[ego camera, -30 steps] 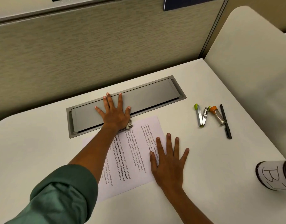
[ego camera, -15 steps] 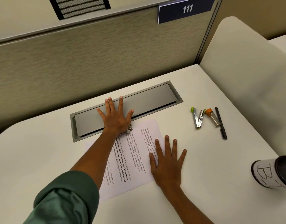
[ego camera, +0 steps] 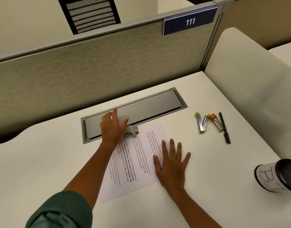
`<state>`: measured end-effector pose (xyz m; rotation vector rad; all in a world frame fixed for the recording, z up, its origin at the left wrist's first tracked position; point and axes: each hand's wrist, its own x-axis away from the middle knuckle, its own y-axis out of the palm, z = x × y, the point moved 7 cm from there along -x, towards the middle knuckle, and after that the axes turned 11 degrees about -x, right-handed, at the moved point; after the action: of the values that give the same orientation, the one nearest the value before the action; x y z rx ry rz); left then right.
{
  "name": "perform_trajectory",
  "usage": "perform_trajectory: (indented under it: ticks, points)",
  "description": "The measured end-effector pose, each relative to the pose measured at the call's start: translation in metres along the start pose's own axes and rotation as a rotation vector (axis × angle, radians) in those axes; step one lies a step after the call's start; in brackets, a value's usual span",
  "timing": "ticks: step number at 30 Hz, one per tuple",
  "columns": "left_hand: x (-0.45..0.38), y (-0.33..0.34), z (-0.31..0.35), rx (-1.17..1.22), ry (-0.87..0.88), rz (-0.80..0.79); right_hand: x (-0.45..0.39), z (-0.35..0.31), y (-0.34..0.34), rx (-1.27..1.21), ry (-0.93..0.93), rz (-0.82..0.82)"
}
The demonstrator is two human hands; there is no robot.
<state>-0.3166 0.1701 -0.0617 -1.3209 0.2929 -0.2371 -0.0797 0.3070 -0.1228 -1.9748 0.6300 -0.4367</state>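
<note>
Lying on the far edge of the printed sheet [ego camera: 133, 162], the silver stapler [ego camera: 133, 130] sits under the palm of the left hand [ego camera: 112, 129], fingers loosely spread. The right hand [ego camera: 172, 165] presses flat, fingers splayed, on the sheet's right edge on the table [ego camera: 42, 170].

I am in an office cubicle: beyond my left grip [ego camera: 112, 129] rises a fabric partition [ego camera: 108, 76] with a blue sign [ego camera: 190, 22] reading 111, a cable hatch [ego camera: 149, 105] is sunk in the white counter [ego camera: 42, 162] under that grip, and a pen [ego camera: 224, 128] lies right of my right grip [ego camera: 172, 165].
</note>
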Motion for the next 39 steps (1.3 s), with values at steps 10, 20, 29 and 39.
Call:
perform_trajectory:
  ticks: [10,20,29,39]
  points:
    - [0.068,-0.003,-0.043,0.036,-0.093,-0.118,0.000,0.002,-0.005,-0.124,0.020,-0.029]
    - [0.089,0.005,-0.047,-0.019,-0.101,-0.132,-0.057,-0.050,-0.012,-0.093,-0.133,-0.099]
    - [0.078,0.011,-0.044,-0.032,-0.105,-0.076,-0.100,-0.078,0.011,0.062,-0.245,-0.267]
    - [0.073,0.014,-0.045,0.008,-0.099,-0.045,-0.108,-0.086,0.020,0.025,-0.269,-0.273]
